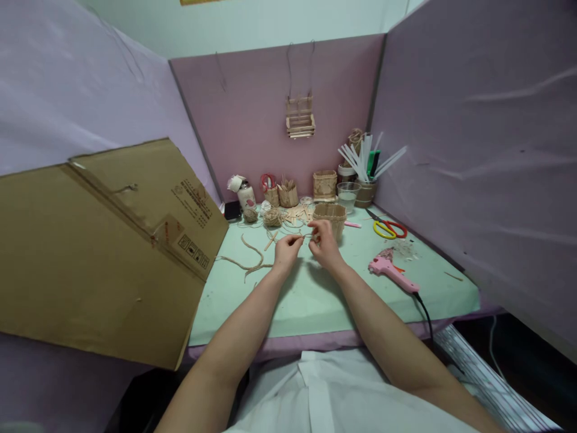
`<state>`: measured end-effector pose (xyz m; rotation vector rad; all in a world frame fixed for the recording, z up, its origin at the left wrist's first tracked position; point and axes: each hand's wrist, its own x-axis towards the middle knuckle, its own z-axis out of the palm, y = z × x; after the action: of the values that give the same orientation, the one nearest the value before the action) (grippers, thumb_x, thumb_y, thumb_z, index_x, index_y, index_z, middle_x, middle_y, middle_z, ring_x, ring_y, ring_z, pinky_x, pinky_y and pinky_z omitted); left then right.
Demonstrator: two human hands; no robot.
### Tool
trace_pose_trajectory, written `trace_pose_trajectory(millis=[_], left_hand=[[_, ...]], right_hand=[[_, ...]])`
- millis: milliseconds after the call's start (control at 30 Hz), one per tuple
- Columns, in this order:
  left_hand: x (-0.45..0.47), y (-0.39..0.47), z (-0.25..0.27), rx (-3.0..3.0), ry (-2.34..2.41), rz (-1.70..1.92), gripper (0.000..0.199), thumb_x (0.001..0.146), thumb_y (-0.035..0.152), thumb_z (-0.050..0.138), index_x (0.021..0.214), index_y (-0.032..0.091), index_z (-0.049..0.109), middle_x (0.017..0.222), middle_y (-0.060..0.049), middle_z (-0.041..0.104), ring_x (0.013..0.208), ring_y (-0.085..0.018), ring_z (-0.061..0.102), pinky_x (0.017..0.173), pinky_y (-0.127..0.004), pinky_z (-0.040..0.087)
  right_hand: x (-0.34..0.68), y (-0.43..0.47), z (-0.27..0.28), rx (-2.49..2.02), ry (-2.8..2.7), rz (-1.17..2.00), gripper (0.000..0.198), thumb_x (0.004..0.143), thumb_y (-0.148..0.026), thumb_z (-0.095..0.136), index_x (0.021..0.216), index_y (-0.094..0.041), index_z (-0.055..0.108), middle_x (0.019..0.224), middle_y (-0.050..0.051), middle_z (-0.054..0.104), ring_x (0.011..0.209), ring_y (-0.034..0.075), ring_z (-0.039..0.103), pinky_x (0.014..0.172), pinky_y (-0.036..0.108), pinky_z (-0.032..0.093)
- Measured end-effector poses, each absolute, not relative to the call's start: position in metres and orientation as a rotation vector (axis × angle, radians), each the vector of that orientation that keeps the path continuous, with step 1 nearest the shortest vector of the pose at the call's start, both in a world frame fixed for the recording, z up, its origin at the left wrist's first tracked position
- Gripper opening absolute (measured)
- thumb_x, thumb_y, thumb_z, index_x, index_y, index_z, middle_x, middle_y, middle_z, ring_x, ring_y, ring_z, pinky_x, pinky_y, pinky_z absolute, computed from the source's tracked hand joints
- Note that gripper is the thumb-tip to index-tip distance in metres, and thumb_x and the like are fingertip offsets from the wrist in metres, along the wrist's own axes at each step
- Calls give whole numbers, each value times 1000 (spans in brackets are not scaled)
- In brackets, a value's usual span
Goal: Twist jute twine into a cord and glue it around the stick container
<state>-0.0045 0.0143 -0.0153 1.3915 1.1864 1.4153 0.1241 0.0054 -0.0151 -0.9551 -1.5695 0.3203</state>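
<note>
My left hand (288,249) pinches a thin piece of twine (308,236) above the middle of the table. Close on its right, my right hand (323,243) has its fingers bent and pinched on the same twine. Just behind the right hand stands a woven-looking basket (331,215), partly covered by that hand. To the left of my left hand, a braided cord (252,264) with split ends lies on the cloth. Behind my hands are a ball of twine (272,218) and scattered wooden sticks (300,213).
At right lie a pink glue gun (393,272) with a black cable and scissors (390,228). A cup of glue sticks (366,191), a clear plastic cup (348,196) and a second basket (325,185) stand at the back. A large cardboard sheet (112,252) leans at left.
</note>
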Motion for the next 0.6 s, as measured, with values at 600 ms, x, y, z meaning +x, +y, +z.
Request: trace_pose_trajectory(millis=[600], left_hand=[[-8,15,-15,1642,1286,1361,14,73,20,61,79,15,73,77,-6,71,69,-15,58,69,-27,44]], right_hand=[[130,5,-12,-1091,-1797,186,15,88,-23,47,80,-21,60,86,8,58,87,23,49,79,37,40]])
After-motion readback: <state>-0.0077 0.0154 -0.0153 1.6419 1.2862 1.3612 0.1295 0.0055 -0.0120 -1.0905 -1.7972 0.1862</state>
